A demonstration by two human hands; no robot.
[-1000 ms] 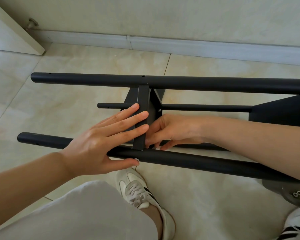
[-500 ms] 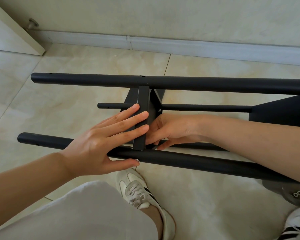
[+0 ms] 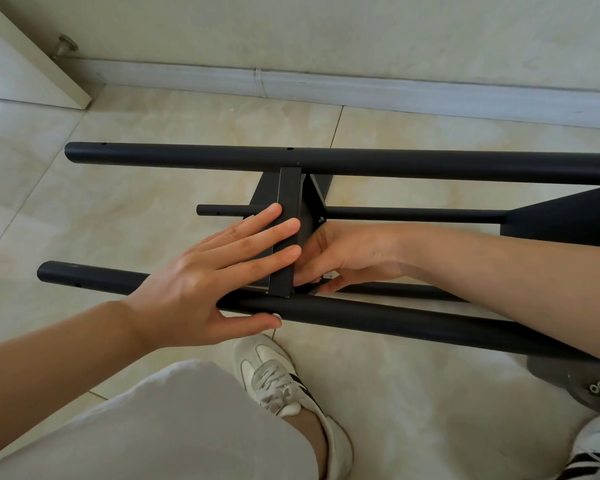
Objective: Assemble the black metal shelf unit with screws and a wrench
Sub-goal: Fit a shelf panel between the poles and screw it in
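Observation:
The black metal shelf frame lies on its side on the tile floor, with a far tube point(image 3: 430, 164) and a near tube point(image 3: 395, 320). Between the tubes stands a black shelf panel point(image 3: 288, 188), edge toward me. My left hand point(image 3: 201, 282) presses flat on that edge with straight fingers. Its thumb lies on the near tube beside a silver screw head point(image 3: 277, 317). My right hand point(image 3: 354, 254) reaches in behind the panel's near corner. Its curled fingers pinch a small silvery metal piece, mostly hidden. A screw point(image 3: 321, 220) shows in the panel's far inner corner.
A second black panel point(image 3: 568, 220) sits at the right between the tubes. A grey bag with small screws point(image 3: 589, 388) lies at the right edge. My shoe point(image 3: 278, 379) and trouser leg are under the near tube. A white cabinet point(image 3: 14, 64) and the wall's baseboard point(image 3: 361, 88) lie beyond.
My right hand's fingers have shifted slightly at the panel's near corner. My left hand and the frame have stayed still.

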